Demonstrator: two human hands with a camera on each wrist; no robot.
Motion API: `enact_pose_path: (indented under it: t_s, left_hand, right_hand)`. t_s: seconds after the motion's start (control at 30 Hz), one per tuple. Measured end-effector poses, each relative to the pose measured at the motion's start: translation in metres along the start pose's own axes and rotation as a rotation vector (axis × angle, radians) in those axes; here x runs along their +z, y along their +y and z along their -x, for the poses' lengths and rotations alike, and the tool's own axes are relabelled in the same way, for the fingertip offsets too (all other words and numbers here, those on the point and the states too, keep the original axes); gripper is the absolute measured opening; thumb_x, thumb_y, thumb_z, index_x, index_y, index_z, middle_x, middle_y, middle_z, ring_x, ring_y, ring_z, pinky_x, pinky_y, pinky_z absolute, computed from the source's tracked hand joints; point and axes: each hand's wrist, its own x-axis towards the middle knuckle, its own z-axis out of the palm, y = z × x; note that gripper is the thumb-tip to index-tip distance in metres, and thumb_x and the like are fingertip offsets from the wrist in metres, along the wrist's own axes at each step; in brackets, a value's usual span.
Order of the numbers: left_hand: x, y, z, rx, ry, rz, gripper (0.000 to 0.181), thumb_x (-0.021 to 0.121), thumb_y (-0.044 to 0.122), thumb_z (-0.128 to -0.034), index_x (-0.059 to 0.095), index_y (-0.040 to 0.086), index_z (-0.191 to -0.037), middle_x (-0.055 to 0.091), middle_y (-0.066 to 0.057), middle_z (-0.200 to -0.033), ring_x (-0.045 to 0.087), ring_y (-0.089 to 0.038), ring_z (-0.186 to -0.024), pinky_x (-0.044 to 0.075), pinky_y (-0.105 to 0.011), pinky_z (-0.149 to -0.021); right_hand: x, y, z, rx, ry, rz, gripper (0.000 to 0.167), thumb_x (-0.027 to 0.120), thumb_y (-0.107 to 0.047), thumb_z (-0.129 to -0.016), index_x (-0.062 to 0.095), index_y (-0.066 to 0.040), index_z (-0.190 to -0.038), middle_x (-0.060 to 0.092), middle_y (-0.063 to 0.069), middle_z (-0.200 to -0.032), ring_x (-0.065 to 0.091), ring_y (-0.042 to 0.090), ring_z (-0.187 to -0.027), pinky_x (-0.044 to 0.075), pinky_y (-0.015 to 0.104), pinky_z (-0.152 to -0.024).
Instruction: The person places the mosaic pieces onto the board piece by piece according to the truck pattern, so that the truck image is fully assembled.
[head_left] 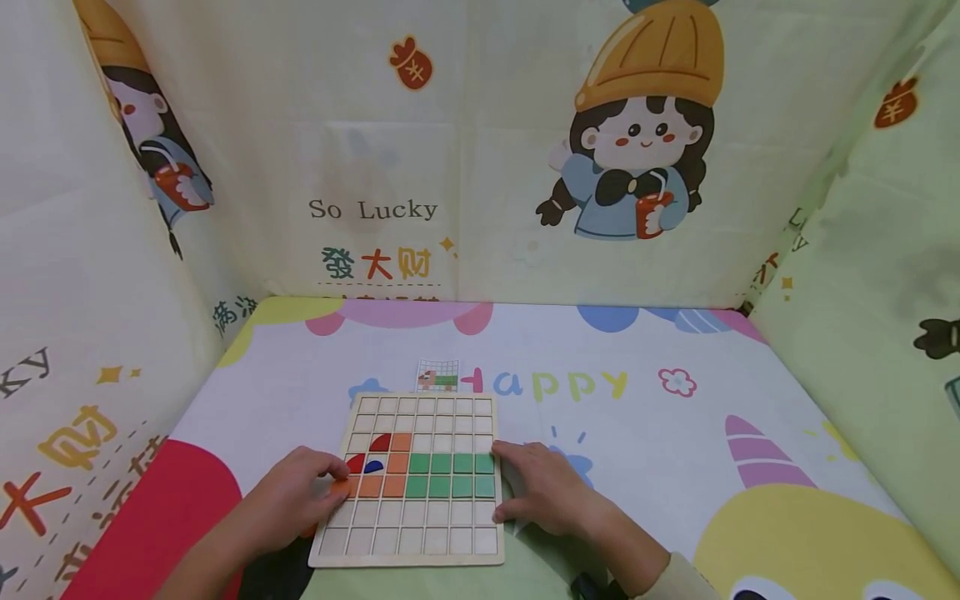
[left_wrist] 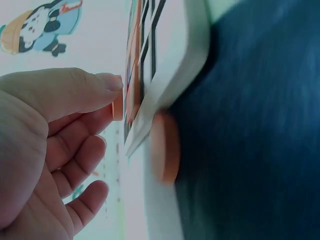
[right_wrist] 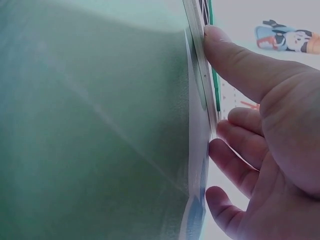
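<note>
A pale wooden grid board [head_left: 457,542] lies on the table. Green square tiles [head_left: 452,476] fill part of its right side, and orange tiles [head_left: 393,485] sit to their left. Two red curved tiles [head_left: 381,442] and a blue half-round tile [head_left: 373,467] are in the cells around the orange ones. At the board's left edge my left hand [head_left: 288,500] pinches an orange tile [left_wrist: 117,107] between thumb and finger. My right hand [head_left: 551,492] touches the right edge of the board, its thumb and fingers spread along it.
Behind the board lies a small card [head_left: 437,377] printed with a grid picture. Another orange piece [left_wrist: 165,147], blurred, lies beside the board in the left wrist view. Printed cloth walls [head_left: 510,267] stand around the table on the left, back and right.
</note>
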Motion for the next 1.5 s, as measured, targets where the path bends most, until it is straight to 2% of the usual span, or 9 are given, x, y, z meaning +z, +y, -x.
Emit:
enact_pose_path:
  t_s: [0.17,0.47,0.7,0.9,1.17,1.3,1.5]
  left_hand:
    - [0.009,0.006,-0.001,0.076,-0.001,-0.041,0.029,0.089,0.017,-0.0735,0.074,0.017,-0.098,0.062,0.004,-0.096,0.054,-0.017,-0.096,0.055,-0.034,-0.078]
    - [0.016,0.01,0.002,0.129,-0.005,-0.023,0.024,0.086,0.018,-0.077,0.074,0.017,-0.098,0.061,0.007,-0.094,0.053,-0.015,-0.093,0.054,-0.03,-0.077]
    - [0.017,0.006,0.005,0.191,-0.021,-0.018,0.021,0.085,0.023,-0.08,0.074,0.019,-0.097,0.059,0.011,-0.092,0.053,-0.014,-0.091,0.053,-0.03,-0.075]
    - [0.019,0.006,0.007,0.183,-0.013,-0.024,0.019,0.085,0.024,-0.0797,0.074,0.022,-0.095,0.058,0.013,-0.09,0.053,-0.013,-0.09,0.053,-0.028,-0.075]
    - [0.02,0.004,0.008,0.236,-0.034,-0.011,0.016,0.083,0.026,-0.0814,0.072,0.025,-0.094,0.057,0.016,-0.09,0.052,-0.012,-0.089,0.051,-0.028,-0.074]
    - [0.022,0.004,0.008,0.271,-0.025,0.001,0.017,0.082,0.026,-0.0827,0.072,0.026,-0.096,0.058,0.018,-0.092,0.053,-0.011,-0.089,0.051,-0.028,-0.075]
    - [0.022,0.007,0.008,0.251,-0.022,-0.001,0.016,0.081,0.025,-0.0832,0.072,0.026,-0.096,0.058,0.019,-0.092,0.053,-0.012,-0.091,0.051,-0.027,-0.075]
  right_hand:
    - [0.0,-0.001,0.0,0.0,-0.003,-0.006,0.081,0.084,-0.042,-0.078,0.05,-0.009,-0.144,0.057,0.006,-0.14,0.052,0.031,-0.124,0.04,0.054,-0.1]
    - [-0.001,-0.001,0.001,0.013,-0.013,-0.009,0.082,0.084,-0.043,-0.078,0.05,-0.009,-0.144,0.056,0.006,-0.142,0.052,0.031,-0.125,0.04,0.056,-0.1]
    - [0.001,0.0,0.001,0.001,0.002,-0.005,0.081,0.085,-0.043,-0.077,0.05,-0.01,-0.143,0.058,0.006,-0.139,0.053,0.031,-0.123,0.041,0.055,-0.099]
    - [0.001,0.0,0.001,0.01,-0.001,-0.004,0.082,0.085,-0.043,-0.078,0.05,-0.011,-0.144,0.058,0.006,-0.14,0.052,0.031,-0.123,0.04,0.055,-0.1]
    - [0.001,0.0,0.002,0.008,-0.002,-0.006,0.083,0.084,-0.043,-0.078,0.049,-0.009,-0.145,0.057,0.007,-0.141,0.052,0.032,-0.124,0.04,0.055,-0.101]
    - [0.001,0.001,0.002,0.001,0.002,-0.003,0.083,0.084,-0.043,-0.078,0.049,-0.009,-0.145,0.058,0.007,-0.14,0.052,0.032,-0.124,0.04,0.056,-0.101]
    - [0.002,0.001,0.001,-0.007,0.011,0.002,0.083,0.085,-0.043,-0.077,0.05,-0.009,-0.144,0.058,0.007,-0.14,0.052,0.032,-0.123,0.041,0.055,-0.1]
